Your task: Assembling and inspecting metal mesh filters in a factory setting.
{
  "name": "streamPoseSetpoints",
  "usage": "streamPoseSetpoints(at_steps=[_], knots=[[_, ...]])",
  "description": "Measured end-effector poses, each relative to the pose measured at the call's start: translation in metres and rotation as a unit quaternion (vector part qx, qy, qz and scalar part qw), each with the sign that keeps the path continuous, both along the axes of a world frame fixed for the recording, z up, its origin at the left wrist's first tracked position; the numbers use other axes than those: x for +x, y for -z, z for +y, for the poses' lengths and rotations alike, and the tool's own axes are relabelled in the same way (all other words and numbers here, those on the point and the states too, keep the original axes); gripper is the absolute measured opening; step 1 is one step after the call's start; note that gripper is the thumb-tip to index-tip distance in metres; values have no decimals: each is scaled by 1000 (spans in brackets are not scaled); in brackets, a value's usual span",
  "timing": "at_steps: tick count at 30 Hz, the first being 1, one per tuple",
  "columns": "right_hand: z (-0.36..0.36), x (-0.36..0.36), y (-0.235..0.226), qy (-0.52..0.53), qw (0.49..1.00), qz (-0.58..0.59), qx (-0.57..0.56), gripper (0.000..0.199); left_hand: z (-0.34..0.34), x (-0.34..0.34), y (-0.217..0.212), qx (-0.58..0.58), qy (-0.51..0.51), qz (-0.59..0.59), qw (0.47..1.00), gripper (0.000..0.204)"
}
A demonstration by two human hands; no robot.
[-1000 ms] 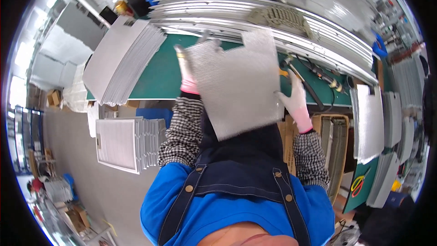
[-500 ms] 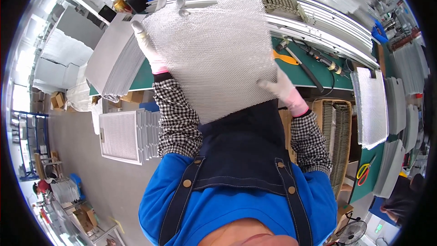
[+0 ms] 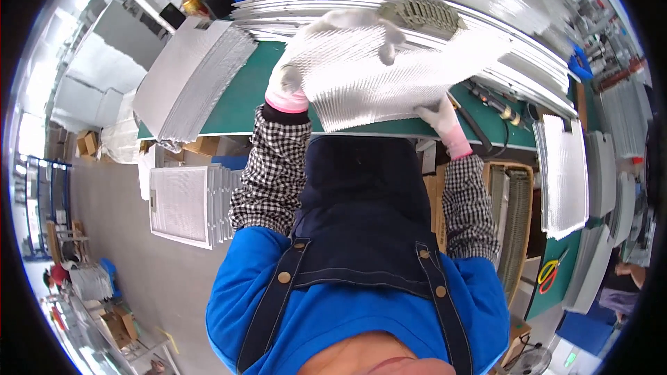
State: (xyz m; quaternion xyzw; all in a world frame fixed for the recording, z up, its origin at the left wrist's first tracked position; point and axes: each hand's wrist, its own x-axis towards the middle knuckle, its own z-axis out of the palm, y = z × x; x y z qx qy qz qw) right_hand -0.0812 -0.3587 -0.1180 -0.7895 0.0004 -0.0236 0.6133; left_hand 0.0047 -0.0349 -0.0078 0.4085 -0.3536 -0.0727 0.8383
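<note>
A silvery expanded-metal mesh sheet (image 3: 375,90) is held tilted above the green bench, its lower edge close to the bench's front. My left hand (image 3: 295,62), in a white glove with a pink cuff, grips its left side, with the thumb on the near face and the fingers reaching over the upper part. At the lower right edge, my right hand (image 3: 439,119), gloved likewise, has hold of the sheet; some of its fingers are hidden behind the mesh. The sheet's far right part is washed out by glare.
Grey panels (image 3: 187,76) are stacked at the bench's left. White metal strips (image 3: 313,0) lie along its back. A hammer (image 3: 472,121) and a corded tool (image 3: 495,103) sit right of the sheet. More mesh sheets (image 3: 564,173) and scissors (image 3: 550,274) are farther right.
The mesh sheet has tipped away and swung toward the right. My left hand has moved right and now reaches over the sheet; my right hand has closed at its lower edge.
</note>
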Motion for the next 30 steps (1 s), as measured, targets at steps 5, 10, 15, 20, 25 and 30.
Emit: streamPoseSetpoints(at_steps=[5, 10, 15, 20, 25, 30], knots=[[-10, -37, -28, -53, 997, 52, 30, 61, -1, -4, -43, -42, 98, -9, 994, 75], [22, -76, -45, -99, 988, 38, 114, 66, 22, -2, -74, 45, -176, -55, 982, 66], [31, -87, -43, -133, 977, 56, 155, 60, 12, -3, -70, -58, -123, 35, 990, 76], [29, -92, -46, -63, 985, 110, 119, 39, 7, -10, -34, -55, -132, 56, 988, 93], [9, -139, 28, -3, 988, 144, 53, 21, -10, -44, 22, 94, 45, 92, 990, 115], [25, -186, 71, -37, 963, 257, 79, 35, -26, -73, 52, -2, 120, 321, 939, 131]])
